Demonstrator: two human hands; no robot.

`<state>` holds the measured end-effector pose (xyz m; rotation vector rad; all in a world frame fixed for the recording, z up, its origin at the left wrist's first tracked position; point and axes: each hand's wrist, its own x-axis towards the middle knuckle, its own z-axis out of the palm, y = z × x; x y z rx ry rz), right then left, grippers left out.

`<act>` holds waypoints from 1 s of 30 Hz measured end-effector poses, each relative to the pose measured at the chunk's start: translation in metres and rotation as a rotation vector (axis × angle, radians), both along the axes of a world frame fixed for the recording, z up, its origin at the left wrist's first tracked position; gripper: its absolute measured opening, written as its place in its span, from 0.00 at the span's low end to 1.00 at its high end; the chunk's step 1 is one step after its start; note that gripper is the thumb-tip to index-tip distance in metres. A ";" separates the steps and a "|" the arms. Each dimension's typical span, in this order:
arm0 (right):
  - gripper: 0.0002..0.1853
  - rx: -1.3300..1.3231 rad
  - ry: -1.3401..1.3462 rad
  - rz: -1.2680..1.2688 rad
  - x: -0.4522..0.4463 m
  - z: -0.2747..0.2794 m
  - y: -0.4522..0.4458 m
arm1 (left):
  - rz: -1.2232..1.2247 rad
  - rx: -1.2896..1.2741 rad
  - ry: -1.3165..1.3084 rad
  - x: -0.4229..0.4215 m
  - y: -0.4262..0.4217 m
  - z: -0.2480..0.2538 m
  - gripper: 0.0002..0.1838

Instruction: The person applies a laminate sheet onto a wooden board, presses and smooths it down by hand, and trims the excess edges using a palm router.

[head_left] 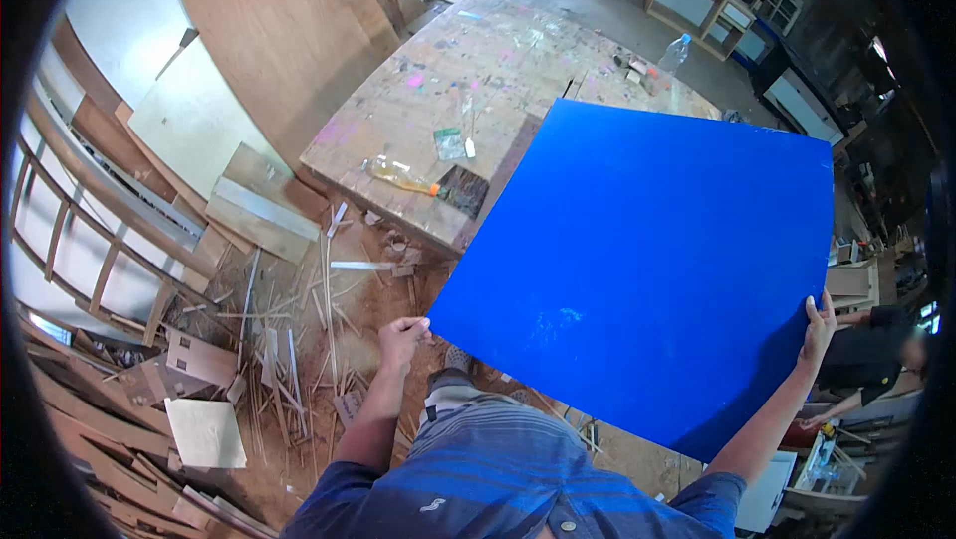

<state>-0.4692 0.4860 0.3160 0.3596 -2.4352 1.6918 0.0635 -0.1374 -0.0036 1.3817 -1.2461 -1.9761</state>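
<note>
A large, flat blue sheet (pixel 647 250) fills the middle and right of the view, tilted above the near end of the workbench. Its lower left corner is pinched by my left hand (pixel 401 340). On the right edge, near the lower part, my right hand (pixel 819 328) grips it with fingers along the side. A pale scuffed patch shows on the blue surface. Part of the stained wooden workbench (pixel 398 121) is hidden behind the sheet.
On the bench lie a bottle with an orange cap (pixel 401 176) and a clear plastic bottle (pixel 674 54). Wood scraps (pixel 329 310) litter the floor at left. Large boards (pixel 264 31) lean behind them. Another person (pixel 861 360) stands close by at right.
</note>
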 end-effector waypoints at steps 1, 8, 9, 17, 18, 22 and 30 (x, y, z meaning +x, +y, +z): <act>0.30 -0.011 -0.005 0.000 0.003 0.003 -0.005 | 0.003 -0.008 -0.008 -0.002 0.000 -0.003 0.08; 0.28 -0.058 -0.032 0.015 0.004 0.003 -0.025 | -0.008 -0.036 -0.042 0.004 -0.001 -0.019 0.09; 0.28 -0.056 -0.030 0.018 0.001 0.003 -0.025 | -0.006 -0.032 -0.041 0.004 -0.001 -0.018 0.09; 0.27 -0.014 -0.052 0.009 -0.009 -0.006 -0.031 | 0.020 -0.011 -0.009 0.003 0.000 -0.018 0.09; 0.26 -0.008 -0.044 -0.010 -0.013 -0.010 -0.029 | 0.022 -0.003 -0.009 0.003 0.000 -0.016 0.09; 0.25 0.014 -0.058 -0.042 -0.023 -0.020 -0.024 | 0.023 0.016 -0.016 0.002 0.000 -0.010 0.10; 0.27 0.029 -0.114 -0.103 -0.025 -0.034 -0.029 | 0.015 0.032 0.020 0.005 -0.003 -0.020 0.10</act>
